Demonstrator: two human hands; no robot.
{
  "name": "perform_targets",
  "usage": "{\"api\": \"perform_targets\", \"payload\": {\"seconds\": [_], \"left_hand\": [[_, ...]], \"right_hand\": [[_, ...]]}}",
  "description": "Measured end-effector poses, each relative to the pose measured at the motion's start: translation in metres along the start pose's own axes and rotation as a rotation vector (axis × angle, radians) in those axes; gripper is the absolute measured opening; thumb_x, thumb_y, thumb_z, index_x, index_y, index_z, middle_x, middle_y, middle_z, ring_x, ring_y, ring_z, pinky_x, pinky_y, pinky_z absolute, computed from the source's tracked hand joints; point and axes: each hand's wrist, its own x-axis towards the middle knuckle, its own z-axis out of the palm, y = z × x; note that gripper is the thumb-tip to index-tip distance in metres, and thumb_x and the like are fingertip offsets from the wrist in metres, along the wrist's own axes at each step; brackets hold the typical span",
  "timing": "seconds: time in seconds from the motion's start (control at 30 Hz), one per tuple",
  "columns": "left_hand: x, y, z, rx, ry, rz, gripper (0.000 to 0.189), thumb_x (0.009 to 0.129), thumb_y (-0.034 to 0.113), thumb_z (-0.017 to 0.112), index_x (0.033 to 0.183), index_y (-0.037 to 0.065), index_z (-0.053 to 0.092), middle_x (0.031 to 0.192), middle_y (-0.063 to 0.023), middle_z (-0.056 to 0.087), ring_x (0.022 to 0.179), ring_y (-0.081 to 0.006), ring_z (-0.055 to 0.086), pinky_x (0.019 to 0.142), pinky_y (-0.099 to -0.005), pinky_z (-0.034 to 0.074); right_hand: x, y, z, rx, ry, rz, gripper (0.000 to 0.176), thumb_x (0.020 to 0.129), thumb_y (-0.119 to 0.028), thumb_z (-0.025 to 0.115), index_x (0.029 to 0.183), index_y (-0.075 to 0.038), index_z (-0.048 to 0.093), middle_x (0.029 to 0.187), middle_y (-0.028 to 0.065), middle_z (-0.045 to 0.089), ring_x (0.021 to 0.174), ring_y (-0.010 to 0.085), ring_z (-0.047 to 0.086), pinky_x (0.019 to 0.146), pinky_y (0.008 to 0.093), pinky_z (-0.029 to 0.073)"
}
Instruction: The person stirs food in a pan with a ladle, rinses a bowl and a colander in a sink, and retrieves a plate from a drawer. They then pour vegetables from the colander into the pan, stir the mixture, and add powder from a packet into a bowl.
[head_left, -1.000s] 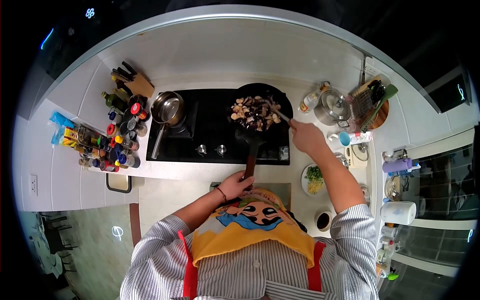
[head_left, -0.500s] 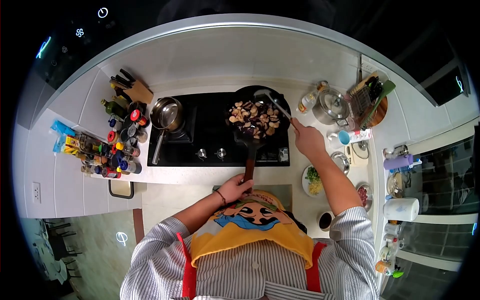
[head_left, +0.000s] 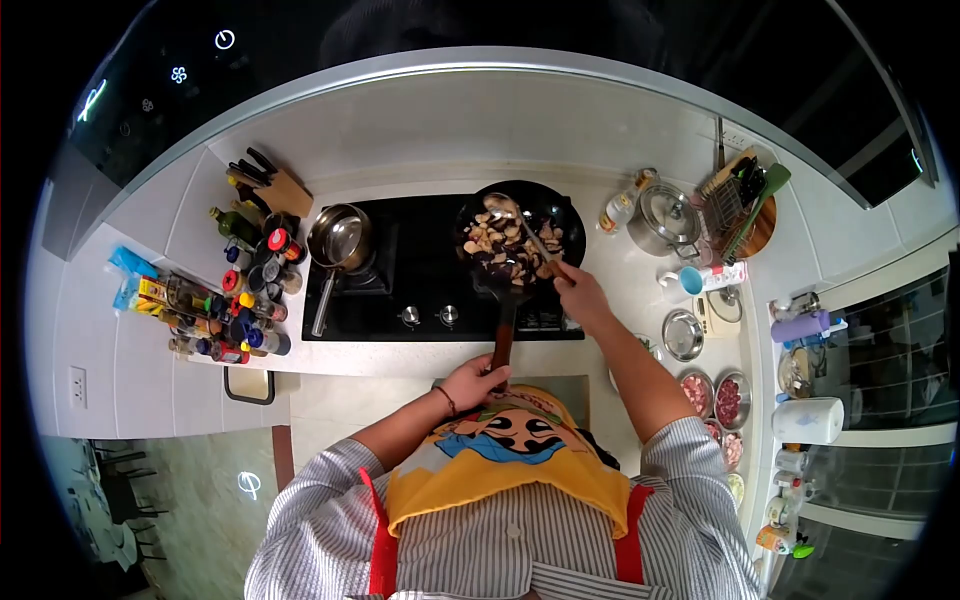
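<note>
My left hand [head_left: 472,384] is closed around the brown handle [head_left: 504,338] of a black wok [head_left: 566,212] on the right side of the stove. In my right hand [head_left: 585,298] is the wooden grip of a metal spatula [head_left: 531,232]. Its blade lies among browned slices and dark purple pieces of food [head_left: 487,240] near the far side of the wok. The food's exact kind is hard to make out. Part of a plate at the counter is covered by my right forearm.
A steel saucepan [head_left: 340,238] stands on the left burner. Seasoning bottles [head_left: 250,300] and a knife block [head_left: 287,193] crowd the left counter. On the right are a lidded pot [head_left: 667,212], a mug [head_left: 688,281], an oil-type bottle [head_left: 618,210] and steel bowls of cut meat [head_left: 732,400].
My right hand has moved left and nearer to me with the spatula, and its blade has swept left into the food. My left hand stays on the wok handle. The view has shifted slightly.
</note>
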Motion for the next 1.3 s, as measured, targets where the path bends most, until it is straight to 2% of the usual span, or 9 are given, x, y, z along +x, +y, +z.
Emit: {"api": "perform_targets", "payload": {"seconds": [0.4, 0.67, 0.77, 0.83, 0.9, 1.03, 1.17, 1.23, 1.3], "left_hand": [[0.005, -0.004, 0.001, -0.055, 0.001, 0.012, 0.037, 0.106, 0.035, 0.059, 0.130, 0.008, 0.057, 0.098, -0.0023, 0.066, 0.094, -0.0114, 0.067, 0.078, -0.0264, 0.056], [0.004, -0.002, 0.002, -0.029, -0.001, 0.001, 0.036, 0.106, 0.033, 0.059, 0.131, 0.007, 0.056, 0.098, -0.0028, 0.066, 0.094, -0.0114, 0.066, 0.078, -0.0274, 0.057], [0.001, 0.003, 0.001, 0.014, -0.003, -0.010, 0.036, 0.106, 0.033, 0.059, 0.132, 0.007, 0.057, 0.097, -0.0032, 0.067, 0.092, -0.0111, 0.066, 0.077, -0.0272, 0.057], [0.001, 0.002, 0.001, 0.007, 0.007, -0.015, 0.036, 0.106, 0.033, 0.059, 0.131, 0.007, 0.057, 0.097, -0.0033, 0.067, 0.092, -0.0110, 0.066, 0.077, -0.0270, 0.057], [0.001, 0.002, 0.000, 0.005, 0.017, -0.018, 0.036, 0.106, 0.033, 0.059, 0.131, 0.007, 0.057, 0.097, -0.0034, 0.067, 0.091, -0.0110, 0.066, 0.077, -0.0269, 0.057], [0.000, 0.004, 0.001, 0.008, 0.019, -0.024, 0.037, 0.105, 0.034, 0.060, 0.132, 0.008, 0.058, 0.098, -0.0033, 0.068, 0.091, -0.0110, 0.067, 0.076, -0.0261, 0.057], [-0.007, 0.012, 0.003, 0.025, 0.042, -0.040, 0.038, 0.105, 0.035, 0.060, 0.132, 0.008, 0.058, 0.097, -0.0030, 0.069, 0.090, -0.0109, 0.067, 0.075, -0.0253, 0.056], [-0.006, 0.012, 0.002, 0.029, 0.048, -0.047, 0.036, 0.105, 0.033, 0.061, 0.131, 0.009, 0.058, 0.097, -0.0037, 0.069, 0.089, -0.0108, 0.067, 0.071, -0.0252, 0.055], [0.001, 0.002, -0.001, 0.033, 0.049, -0.053, 0.034, 0.105, 0.032, 0.061, 0.130, 0.009, 0.058, 0.096, -0.0045, 0.069, 0.088, -0.0107, 0.067, 0.067, -0.0251, 0.054]], "right_hand": [[-0.062, -0.073, -0.103, -0.801, -0.082, -0.405, 0.044, 0.095, -0.020, 0.058, 0.138, -0.027, 0.063, 0.094, 0.0144, 0.074, 0.091, 0.0348, 0.071, 0.077, 0.0465, 0.056], [-0.059, -0.071, -0.117, -0.898, -0.095, -0.418, 0.040, 0.094, -0.019, 0.056, 0.133, -0.017, 0.066, 0.093, 0.0173, 0.072, 0.088, 0.0372, 0.070, 0.074, 0.0487, 0.056], [-0.034, -0.055, -0.127, -0.699, -0.056, -0.574, 0.044, 0.093, -0.014, 0.059, 0.136, -0.015, 0.063, 0.090, 0.0162, 0.072, 0.080, 0.0306, 0.072, 0.070, 0.0437, 0.057], [-0.050, -0.098, -0.160, -0.048, -0.553, 0.086, 0.048, 0.093, -0.008, 0.061, 0.140, -0.011, 0.059, 0.091, 0.0117, 0.070, 0.079, 0.0201, 0.069, 0.070, 0.0341, 0.057], [-0.039, -0.083, -0.155, 0.253, -0.671, 0.132, 0.055, 0.090, -0.001, 0.067, 0.144, -0.006, 0.054, 0.099, 0.0060, 0.065, 0.077, 0.0148, 0.064, 0.070, 0.0284, 0.053], [-0.011, -0.069, -0.087, 0.488, -0.408, -0.467, 0.053, 0.083, -0.010, 0.081, 0.132, -0.008, 0.062, 0.099, 0.0085, 0.069, 0.074, 0.0193, 0.066, 0.067, 0.0326, 0.055], [0.018, -0.088, -0.075, -0.230, 0.305, -0.904, 0.034, 0.079, -0.010, 0.086, 0.108, -0.012, 0.068, 0.094, 0.0105, 0.070, 0.079, 0.0260, 0.067, 0.071, 0.0330, 0.052], [0.045, -0.088, -0.060, 0.290, 0.329, -1.077, 0.021, 0.089, -0.011, 0.079, 0.097, -0.003, 0.061, 0.078, 0.0075, 0.065, 0.078, 0.0152, 0.063, 0.070, 0.0323, 0.052], [0.050, -0.099, -0.048, 0.807, 0.096, -0.805, 0.024, 0.093, -0.013, 0.074, 0.085, -0.004, 0.053, 0.070, 0.0048, 0.060, 0.070, 0.0143, 0.060, 0.063, 0.0332, 0.050]]}}
